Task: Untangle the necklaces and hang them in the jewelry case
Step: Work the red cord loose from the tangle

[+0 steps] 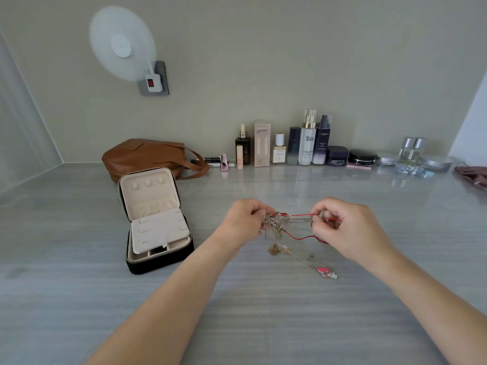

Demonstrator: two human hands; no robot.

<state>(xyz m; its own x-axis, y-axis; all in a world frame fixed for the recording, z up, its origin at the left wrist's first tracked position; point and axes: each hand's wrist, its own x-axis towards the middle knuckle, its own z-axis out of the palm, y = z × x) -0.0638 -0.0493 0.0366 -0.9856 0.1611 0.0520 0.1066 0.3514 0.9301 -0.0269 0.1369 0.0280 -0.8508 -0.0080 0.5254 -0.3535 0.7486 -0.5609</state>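
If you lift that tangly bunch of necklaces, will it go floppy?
Probably floppy: chains from the necklace tangle droop down to the table. Likely light, since left hand and right hand just pinch it. The pink pendant would probably swing.

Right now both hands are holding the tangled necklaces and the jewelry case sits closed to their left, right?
Not closed: the head view shows the jewelry case open, lid raised, to their left. The left hand and right hand do hold the tangled necklaces.
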